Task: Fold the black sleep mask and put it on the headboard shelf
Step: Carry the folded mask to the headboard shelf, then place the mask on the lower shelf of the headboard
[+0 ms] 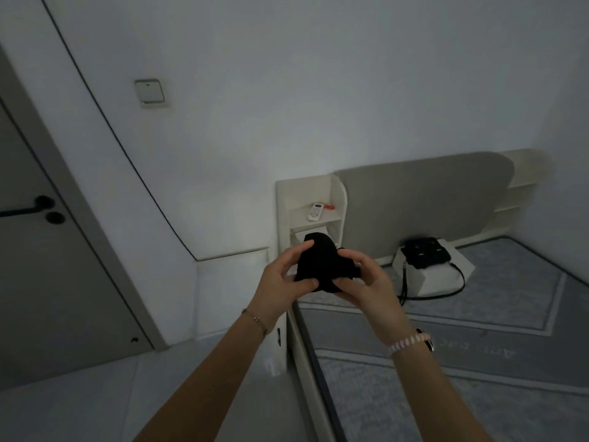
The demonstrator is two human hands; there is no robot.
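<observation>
Dim, greyish light is filling the room; the wide lens is bending the door (pixel 47 250) edges, and detail is looking soft.

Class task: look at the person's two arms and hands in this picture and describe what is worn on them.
Both forearms are bare, with no sleeves in view. The left hand has a thin chain bracelet with small beads at its wrist. The right hand has a pink and white beaded bracelet at its wrist, with a dark band, perhaps a watch, beside it. No rings or gloves show.
</observation>
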